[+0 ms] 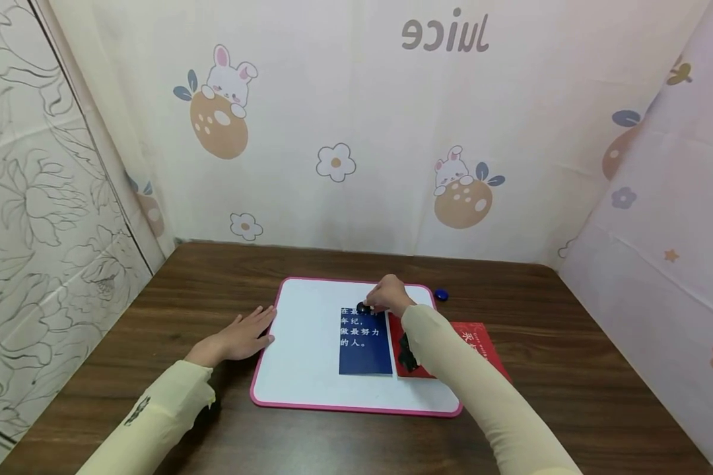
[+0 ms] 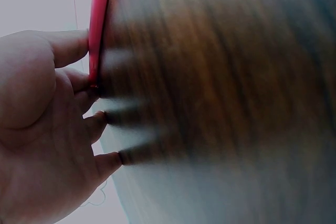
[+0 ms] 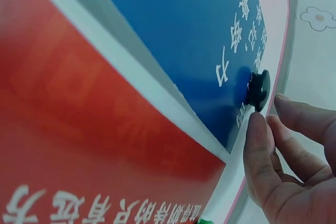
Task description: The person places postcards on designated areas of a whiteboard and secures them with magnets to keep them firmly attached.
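Observation:
A whiteboard (image 1: 303, 343) with a pink frame lies on the table. On it is a dark blue card (image 1: 365, 359) with white characters. A round black magnet (image 3: 258, 90) sits near the card's top edge. My right hand (image 1: 389, 295) is at this magnet; in the right wrist view an index fingertip touches it, while the thumb tip looks slightly apart. Beside the blue card lies a red card (image 3: 105, 119) with white characters, partly hidden by my right forearm in the head view. My left hand (image 1: 243, 336) rests with spread fingers against the board's left edge.
A blue magnet (image 1: 441, 295) lies on the brown table (image 1: 546, 343) beyond the board's upper right corner. Red paper (image 1: 481, 340) reaches past the board's right side. Something green (image 3: 205, 222) shows near the red card's corner. A patterned curtain (image 1: 356, 99) hangs behind.

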`<action>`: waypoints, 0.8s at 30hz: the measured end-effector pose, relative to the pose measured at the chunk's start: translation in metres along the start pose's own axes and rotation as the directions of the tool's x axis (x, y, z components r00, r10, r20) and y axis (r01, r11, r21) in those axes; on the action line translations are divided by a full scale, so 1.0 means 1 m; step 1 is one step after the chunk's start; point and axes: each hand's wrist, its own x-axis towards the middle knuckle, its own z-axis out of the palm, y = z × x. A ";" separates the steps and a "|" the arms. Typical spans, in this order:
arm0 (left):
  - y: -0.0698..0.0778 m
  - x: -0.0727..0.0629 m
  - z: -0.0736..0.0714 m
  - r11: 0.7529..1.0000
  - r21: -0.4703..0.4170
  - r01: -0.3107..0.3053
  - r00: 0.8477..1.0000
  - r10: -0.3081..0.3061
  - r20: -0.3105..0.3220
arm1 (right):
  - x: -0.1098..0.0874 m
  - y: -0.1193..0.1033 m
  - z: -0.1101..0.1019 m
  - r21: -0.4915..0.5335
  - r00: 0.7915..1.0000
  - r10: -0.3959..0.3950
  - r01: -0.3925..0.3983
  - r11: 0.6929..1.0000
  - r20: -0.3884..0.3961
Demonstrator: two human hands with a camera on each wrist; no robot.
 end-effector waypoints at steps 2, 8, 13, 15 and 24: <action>0.000 0.000 0.001 1.000 -0.002 0.001 1.000 -0.001 0.003 | -0.002 0.001 -0.003 -0.006 1.000 0.004 -0.004 1.000 -0.001; 0.000 0.000 0.003 1.000 -0.003 -0.002 1.000 0.002 0.006 | -0.007 0.004 -0.013 0.002 1.000 0.007 -0.007 1.000 -0.014; 0.001 -0.001 0.003 1.000 -0.011 -0.009 1.000 0.009 0.003 | -0.010 0.009 -0.024 0.005 1.000 -0.011 0.011 1.000 -0.023; 0.001 -0.001 0.003 1.000 -0.016 -0.011 1.000 0.011 0.003 | -0.011 0.011 -0.028 0.007 1.000 -0.006 0.006 1.000 -0.027; 0.001 -0.001 0.002 1.000 -0.012 -0.022 1.000 0.022 -0.003 | -0.011 0.018 -0.047 0.024 0.997 0.057 -0.056 0.998 -0.056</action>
